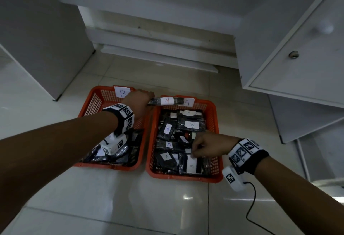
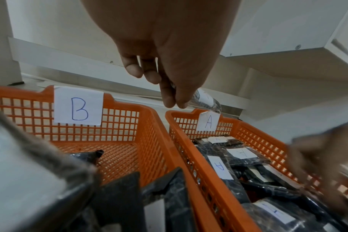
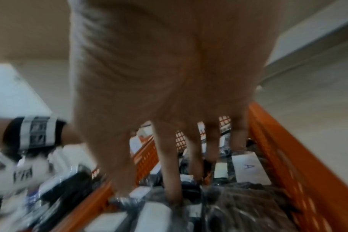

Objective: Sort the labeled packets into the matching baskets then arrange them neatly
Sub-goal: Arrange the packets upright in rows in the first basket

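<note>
Tiled floor, white cabinets around. Two orange baskets side by side: B basket on the left, far half bare mesh, dark packets bunched at its near end. A basket on the right, packed with dark packets with white A labels lying at mixed angles, some overlapping.

Left hand reaches over B's far right corner and pinches one end of an A packet between thumb and fingers; the packet sticks out sideways above A's far rim, near the A tag. Not dropped yet.

Right hand is down in the A basket, near end, fingers curled onto a packet by its white label. The wrist view is blurred, so I cannot tell if it truly grips or just presses.

Likely step: place the held packet in A. Best done by carrying it clear past the rim, lowering it flat, label up, into the far rows, lined up with neighbours. Let go low, since the slick wrap probably slides. The right hand could square the near stack meanwhile.
</note>
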Action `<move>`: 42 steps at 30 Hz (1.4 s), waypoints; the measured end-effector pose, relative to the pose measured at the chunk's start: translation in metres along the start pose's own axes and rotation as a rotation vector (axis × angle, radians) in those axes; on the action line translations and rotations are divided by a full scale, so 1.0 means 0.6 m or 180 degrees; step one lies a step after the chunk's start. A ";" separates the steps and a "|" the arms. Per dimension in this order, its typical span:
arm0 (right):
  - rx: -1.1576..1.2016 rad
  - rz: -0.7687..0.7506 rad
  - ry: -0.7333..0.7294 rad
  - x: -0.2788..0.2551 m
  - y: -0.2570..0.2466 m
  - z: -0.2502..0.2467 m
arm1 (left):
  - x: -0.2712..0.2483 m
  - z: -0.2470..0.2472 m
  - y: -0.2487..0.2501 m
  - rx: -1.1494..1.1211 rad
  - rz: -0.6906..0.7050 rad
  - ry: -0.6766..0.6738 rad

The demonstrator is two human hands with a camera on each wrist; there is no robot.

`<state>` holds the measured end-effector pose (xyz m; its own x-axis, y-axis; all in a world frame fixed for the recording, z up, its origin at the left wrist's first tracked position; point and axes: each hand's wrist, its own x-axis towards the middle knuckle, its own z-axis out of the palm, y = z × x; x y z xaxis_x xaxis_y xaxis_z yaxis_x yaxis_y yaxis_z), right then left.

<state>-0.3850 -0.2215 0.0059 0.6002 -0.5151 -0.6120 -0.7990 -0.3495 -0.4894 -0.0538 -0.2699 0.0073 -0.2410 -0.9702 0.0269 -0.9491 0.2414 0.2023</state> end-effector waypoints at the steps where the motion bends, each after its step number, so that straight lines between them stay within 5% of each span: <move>1: -0.0165 -0.0010 0.0274 0.008 -0.006 0.002 | 0.000 0.000 -0.002 0.0003 -0.0015 -0.0003; 4: -0.0555 -0.0106 0.0922 0.047 -0.024 0.020 | 0.000 -0.002 -0.004 0.0028 -0.0011 -0.0002; 13: -0.0502 -0.0073 0.0651 0.111 -0.059 0.052 | -0.005 0.010 -0.016 -0.0095 0.0032 0.0019; 21: 0.1262 -0.0270 0.0731 0.033 -0.014 -0.060 | 0.009 0.015 -0.021 -0.0167 -0.0043 0.0006; 26: 0.1615 0.0244 0.1640 0.007 0.055 -0.101 | 0.019 0.021 -0.006 -0.0171 0.0035 0.0064; 31: 0.0455 0.0654 0.1216 0.013 0.072 -0.065 | 0.023 0.024 0.000 -0.0171 0.0037 -0.0008; 39: 0.1104 -0.0067 0.0074 0.031 0.012 -0.019 | 0.010 0.022 -0.006 -0.0221 -0.0074 0.0030; 42: 0.0734 -0.0080 0.0253 0.050 -0.004 -0.005 | 0.008 0.018 -0.006 -0.0218 -0.0052 0.0062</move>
<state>-0.3651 -0.2385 -0.0095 0.6075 -0.5716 -0.5516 -0.7486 -0.1796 -0.6383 -0.0538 -0.2749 -0.0037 -0.2210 -0.9744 0.0421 -0.9366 0.2240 0.2693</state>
